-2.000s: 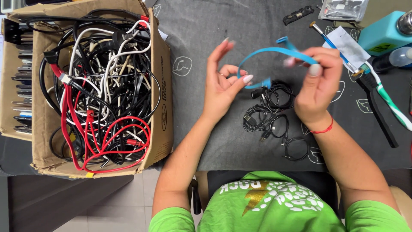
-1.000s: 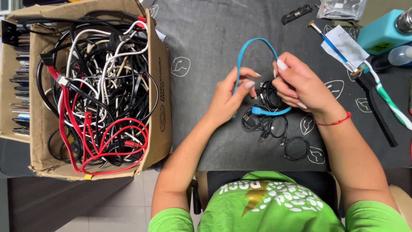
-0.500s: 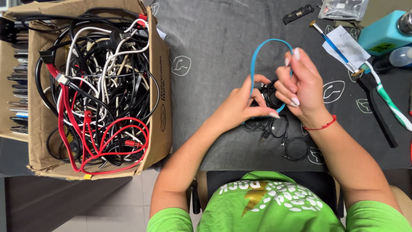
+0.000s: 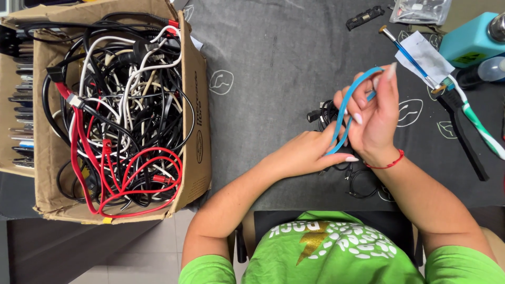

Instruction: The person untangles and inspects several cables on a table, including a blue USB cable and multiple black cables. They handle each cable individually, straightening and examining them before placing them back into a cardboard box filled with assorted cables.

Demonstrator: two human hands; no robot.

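My right hand (image 4: 374,117) and my left hand (image 4: 307,152) both grip a blue flat cable (image 4: 351,100), bent into a narrow loop that rises between them. The right hand's fingers wrap the loop's upper part; the left hand pinches its lower end. Under the hands, a small bundle of thin black cables (image 4: 329,113) lies on the dark grey mat (image 4: 273,68), partly hidden by the hands.
A cardboard box (image 4: 197,131) full of tangled black, white and red cables stands at the left. At the right lie a blue-handled brush (image 4: 407,58), a white paper slip, black pliers (image 4: 465,137), a teal dispenser (image 4: 471,39) and a small black part (image 4: 364,17).
The blue cable went from stretched out between the hands to folded into a tight loop. Both hands came together over the black cables, and the right hand closed around the loop.
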